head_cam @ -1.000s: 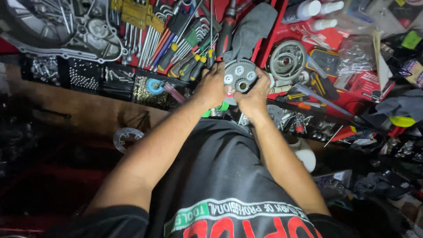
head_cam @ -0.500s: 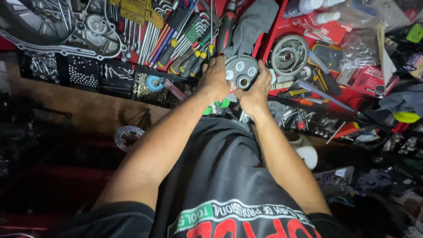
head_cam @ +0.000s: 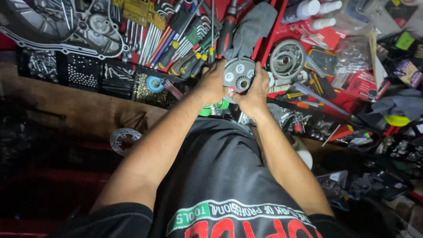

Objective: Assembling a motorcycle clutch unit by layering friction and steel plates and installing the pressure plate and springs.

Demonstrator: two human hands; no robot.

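Above the tool tray [head_cam: 282,33], left hand [head_cam: 214,82] and right hand [head_cam: 254,90], grip closed on round gear assembly [head_cam: 239,75]

Top left: a grey cast-metal engine cover [head_cam: 57,24] lies beside a row of long hex keys and screwdrivers with yellow, green and orange handles [head_cam: 176,42].
Below it: black compartment trays [head_cam: 83,75] hold small screws and brass-coloured fittings.
Centre top: a grey cloth glove [head_cam: 251,26] lies on the edge of a red tool tray [head_cam: 282,33].
Right of centre: a round silver clutch-like part [head_cam: 286,59], possibly a drum, sits in the red tray.
Lower left: a thin perforated brake disc [head_cam: 123,140] lies on the dark floor.
Far right: a yellow-green cap [head_cam: 396,120] rests among dark clutter.
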